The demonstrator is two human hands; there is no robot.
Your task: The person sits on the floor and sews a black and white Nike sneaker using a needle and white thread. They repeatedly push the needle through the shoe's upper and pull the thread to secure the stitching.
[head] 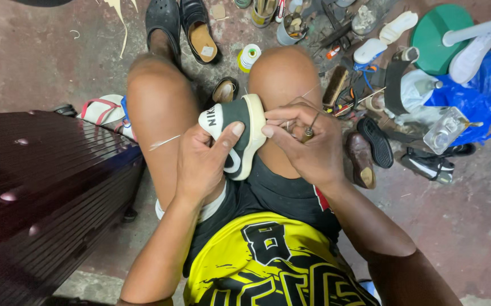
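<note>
While the sneaker (235,136) sits wedged between the person's bare knees, heel end up and white sole edge turned to the right, the stitching along that sole looks to be partway through: a pale thread (164,142) trails off to the left across the thigh, and another fine strand runs up from the right side of the shoe toward the knee. How many stitches are already in cannot be read from this angle, since the seam itself is hidden under the fingers; my judgement is that the sewing is under way but not finished, as the tool is in hand and the thread is loose rather than cut.

At the far left stands a dark slatted bench (41,187), with a flip-flop (102,109) just beyond its corner on the concrete floor (472,226).

The left hand (203,161) is closed around the sneaker from below and from the left, thumb pressed flat on the black upper near the heel tab, fingers curled under it. The right hand (308,141) is mostly closed too: its thumb tip presses the white sole edge, almost meeting the other thumb, while the remaining fingers pinch a thin metal awl (310,129) with its round handle held against the palm.

Farther right, the floor holds a brown shoe (361,160), a black sole (376,141), a brush (335,85), and a blue plastic bag (483,96).
</note>
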